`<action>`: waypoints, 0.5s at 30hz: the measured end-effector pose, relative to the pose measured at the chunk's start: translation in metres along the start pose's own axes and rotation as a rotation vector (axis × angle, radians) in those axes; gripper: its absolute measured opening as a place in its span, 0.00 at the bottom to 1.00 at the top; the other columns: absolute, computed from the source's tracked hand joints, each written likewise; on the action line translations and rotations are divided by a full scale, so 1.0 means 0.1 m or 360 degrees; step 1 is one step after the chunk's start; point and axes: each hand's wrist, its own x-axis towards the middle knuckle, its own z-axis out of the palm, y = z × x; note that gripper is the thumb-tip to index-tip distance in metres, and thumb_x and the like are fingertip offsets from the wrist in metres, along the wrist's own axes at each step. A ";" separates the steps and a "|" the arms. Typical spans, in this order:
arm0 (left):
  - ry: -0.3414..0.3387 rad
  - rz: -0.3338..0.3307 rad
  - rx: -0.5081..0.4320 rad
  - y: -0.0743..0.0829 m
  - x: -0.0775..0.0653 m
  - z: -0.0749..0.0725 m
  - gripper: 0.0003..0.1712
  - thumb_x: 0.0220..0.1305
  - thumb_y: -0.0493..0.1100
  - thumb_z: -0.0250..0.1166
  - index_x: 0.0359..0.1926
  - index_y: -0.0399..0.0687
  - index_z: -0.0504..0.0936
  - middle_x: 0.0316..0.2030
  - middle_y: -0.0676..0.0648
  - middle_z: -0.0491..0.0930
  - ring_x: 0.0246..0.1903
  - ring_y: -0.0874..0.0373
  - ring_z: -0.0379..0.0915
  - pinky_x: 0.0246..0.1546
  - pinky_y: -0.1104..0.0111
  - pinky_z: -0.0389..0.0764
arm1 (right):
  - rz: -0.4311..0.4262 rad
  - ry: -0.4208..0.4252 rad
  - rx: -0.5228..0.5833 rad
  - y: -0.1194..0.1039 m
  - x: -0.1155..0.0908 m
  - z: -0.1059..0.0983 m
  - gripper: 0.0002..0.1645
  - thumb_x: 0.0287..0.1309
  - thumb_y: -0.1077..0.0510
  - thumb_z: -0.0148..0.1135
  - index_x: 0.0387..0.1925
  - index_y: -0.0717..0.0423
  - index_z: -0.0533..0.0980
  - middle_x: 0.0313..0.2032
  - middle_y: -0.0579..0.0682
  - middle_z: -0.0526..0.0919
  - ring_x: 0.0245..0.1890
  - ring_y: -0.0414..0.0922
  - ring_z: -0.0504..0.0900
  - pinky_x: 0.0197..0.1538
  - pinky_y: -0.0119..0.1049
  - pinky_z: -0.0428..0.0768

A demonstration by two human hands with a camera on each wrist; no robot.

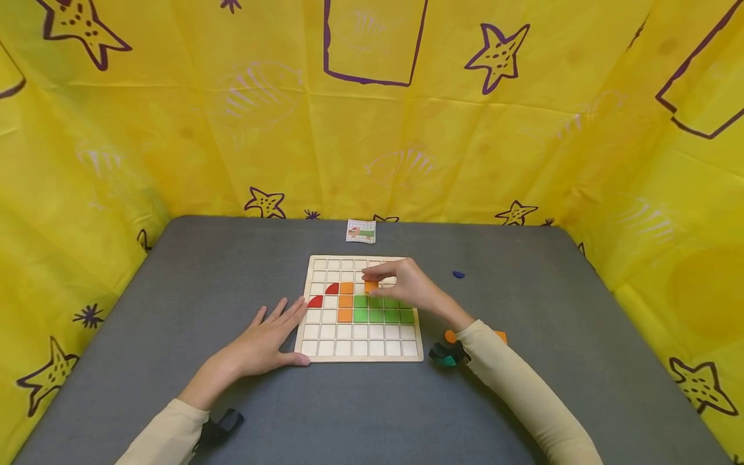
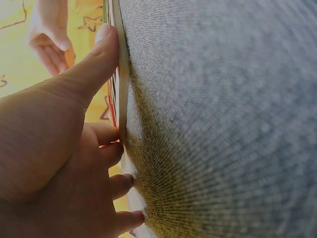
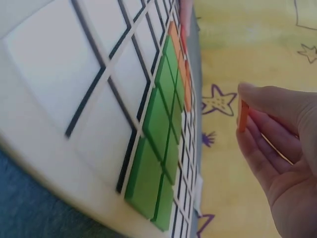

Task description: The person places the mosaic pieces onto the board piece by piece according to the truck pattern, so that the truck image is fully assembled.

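A square wooden grid board [image 1: 360, 359] lies on the grey table. My right hand [image 1: 409, 284] pinches an orange square tile [image 1: 371, 286] between thumb and fingertips, above the board; the right wrist view shows this tile [image 3: 243, 116] edge-on, raised over the grid. Spread along the board's left side is my left hand [image 1: 258, 345], fingertips at the edge and thumb at the near left corner. Two rows of green tiles [image 1: 376, 315] fill cells right of centre. Beside them stands a column of orange tiles [image 1: 345, 301]. Red quarter-round pieces [image 1: 316, 301] sit further left.
Behind the board lies a small printed card [image 1: 361, 231] with a coloured grid pattern. A dark blue piece [image 1: 458, 274] rests on the table to the right. Orange pieces [image 1: 450, 336] are partly hidden by my right forearm. A yellow patterned cloth [image 1: 372, 129] surrounds the table's back and sides.
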 end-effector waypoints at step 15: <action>-0.0012 0.0007 -0.0003 0.02 -0.01 -0.03 0.62 0.53 0.69 0.67 0.77 0.42 0.50 0.76 0.41 0.47 0.73 0.33 0.38 0.67 0.35 0.38 | -0.0005 -0.0067 0.0024 -0.16 0.16 0.18 0.26 0.52 0.63 0.74 0.54 0.64 0.80 0.46 0.51 0.87 0.46 0.42 0.85 0.52 0.42 0.80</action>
